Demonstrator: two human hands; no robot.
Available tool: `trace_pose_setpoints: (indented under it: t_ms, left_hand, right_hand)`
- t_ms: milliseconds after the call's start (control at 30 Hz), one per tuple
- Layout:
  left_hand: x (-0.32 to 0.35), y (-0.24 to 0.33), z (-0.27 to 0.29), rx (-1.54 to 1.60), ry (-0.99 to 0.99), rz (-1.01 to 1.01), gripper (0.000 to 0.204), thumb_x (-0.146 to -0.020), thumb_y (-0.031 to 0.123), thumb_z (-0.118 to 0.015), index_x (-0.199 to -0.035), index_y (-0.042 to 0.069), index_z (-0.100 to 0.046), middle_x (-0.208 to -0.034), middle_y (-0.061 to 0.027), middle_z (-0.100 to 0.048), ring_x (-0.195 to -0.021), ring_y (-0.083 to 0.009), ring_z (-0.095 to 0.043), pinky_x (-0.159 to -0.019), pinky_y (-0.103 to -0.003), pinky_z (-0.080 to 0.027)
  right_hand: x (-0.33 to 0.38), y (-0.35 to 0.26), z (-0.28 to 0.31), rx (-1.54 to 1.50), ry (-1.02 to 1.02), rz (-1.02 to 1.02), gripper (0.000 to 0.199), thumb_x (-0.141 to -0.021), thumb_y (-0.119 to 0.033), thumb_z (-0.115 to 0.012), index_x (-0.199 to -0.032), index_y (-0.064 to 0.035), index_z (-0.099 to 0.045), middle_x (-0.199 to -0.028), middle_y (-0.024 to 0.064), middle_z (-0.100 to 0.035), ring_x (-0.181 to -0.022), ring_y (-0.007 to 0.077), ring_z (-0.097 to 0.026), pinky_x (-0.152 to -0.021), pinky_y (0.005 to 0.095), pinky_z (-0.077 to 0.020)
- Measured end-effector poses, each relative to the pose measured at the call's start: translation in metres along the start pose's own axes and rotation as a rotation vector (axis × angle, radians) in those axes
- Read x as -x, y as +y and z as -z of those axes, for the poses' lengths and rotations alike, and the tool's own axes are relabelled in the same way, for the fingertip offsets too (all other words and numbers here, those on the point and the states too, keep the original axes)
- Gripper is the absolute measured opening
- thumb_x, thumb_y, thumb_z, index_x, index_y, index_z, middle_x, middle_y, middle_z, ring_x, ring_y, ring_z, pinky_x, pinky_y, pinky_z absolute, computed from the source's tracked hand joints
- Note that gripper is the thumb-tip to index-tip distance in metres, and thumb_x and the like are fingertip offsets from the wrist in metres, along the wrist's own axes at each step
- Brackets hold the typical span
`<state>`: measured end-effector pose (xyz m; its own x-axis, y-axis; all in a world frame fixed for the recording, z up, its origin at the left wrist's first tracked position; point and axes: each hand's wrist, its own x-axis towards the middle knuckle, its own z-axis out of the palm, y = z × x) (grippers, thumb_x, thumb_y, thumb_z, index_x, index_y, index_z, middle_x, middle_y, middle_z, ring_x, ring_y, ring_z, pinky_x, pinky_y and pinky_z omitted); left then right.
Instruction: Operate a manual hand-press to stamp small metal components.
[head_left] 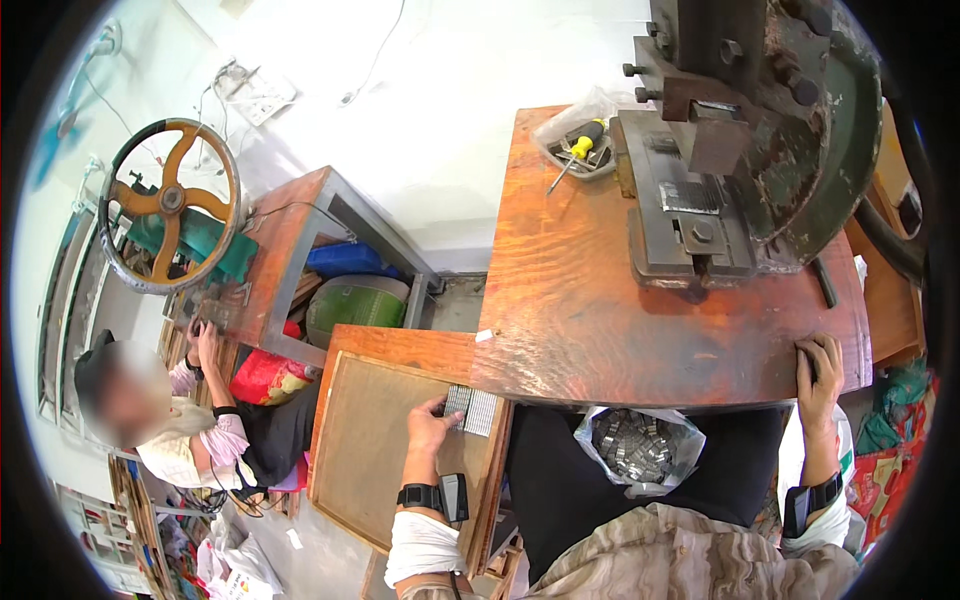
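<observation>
On the left, my left hand reaches over a shallow wooden tray. Its thumb and fingers close on the left side of a block of narrow grey metal strips, laid in neat rows near the tray's right edge. My right hand rests on the front right edge of the wooden table, its fingers lying on the top with nothing visible in them. Between my legs, a white plastic bag holds many small metal pieces.
A heavy press stands at the table's far right, metal strips lying on its bed. Beside it a plastic container holds a yellow-and-black screwdriver. A dark bar lies near the right edge. At left, another person works by a handwheel.
</observation>
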<state>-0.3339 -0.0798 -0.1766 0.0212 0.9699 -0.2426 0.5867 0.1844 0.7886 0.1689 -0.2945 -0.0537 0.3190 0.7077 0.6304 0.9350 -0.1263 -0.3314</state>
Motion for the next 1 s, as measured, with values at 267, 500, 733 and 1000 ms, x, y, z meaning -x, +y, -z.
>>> trace_pose_setpoints:
  t_ms: [267, 500, 733, 1000]
  left_hand:
    - [-0.005, -0.001, -0.004, -0.586, 0.034, -0.093, 0.051, -0.061, 0.022, -0.073, -0.106, 0.000, -0.063, -0.090, -0.0225, -0.064, -0.083, -0.0327, -0.064, -0.075, -0.036, -0.051]
    - [-0.005, -0.011, 0.001, -0.538, 0.132, -0.216, 0.043, -0.058, 0.018, -0.070, -0.097, 0.000, -0.065, -0.083, -0.0220, -0.064, -0.078, -0.0356, -0.063, -0.073, -0.039, -0.051]
    - [0.021, 0.055, 0.034, 0.169, 0.098, 0.105, 0.036, -0.065, 0.004, -0.068, -0.096, -0.014, -0.062, -0.084, -0.0148, -0.066, -0.071, -0.0187, -0.063, -0.066, -0.031, -0.051]
    - [0.039, 0.324, -0.020, 0.043, -0.126, -0.420, 0.033, -0.066, 0.003, -0.067, -0.095, -0.013, -0.062, -0.081, -0.0117, -0.064, -0.069, -0.0144, -0.059, -0.063, -0.026, -0.046]
  right_hand:
    - [-0.002, -0.001, -0.001, 0.012, 0.003, 0.011, 0.011, -0.074, 0.005, -0.057, -0.084, 0.0048, -0.057, -0.089, 0.0165, -0.054, -0.087, 0.0321, -0.053, -0.078, 0.0349, -0.0425]
    - [-0.005, -0.001, -0.001, 0.009, 0.015, 0.025, 0.010, -0.073, 0.005, -0.058, -0.083, 0.0045, -0.058, -0.088, 0.0163, -0.055, -0.085, 0.0317, -0.054, -0.076, 0.0356, -0.0435]
    - [-0.008, -0.005, 0.002, 0.028, 0.077, 0.044, 0.015, -0.064, 0.001, -0.064, -0.078, -0.0018, -0.060, -0.085, 0.0137, -0.057, -0.085, 0.0321, -0.055, -0.074, 0.0392, -0.0454]
    - [-0.004, -0.004, 0.013, 0.034, 0.077, 0.025, 0.015, -0.065, -0.005, -0.065, -0.080, -0.0052, -0.062, -0.087, 0.0081, -0.058, -0.086, 0.0285, -0.055, -0.072, 0.0375, -0.0450]
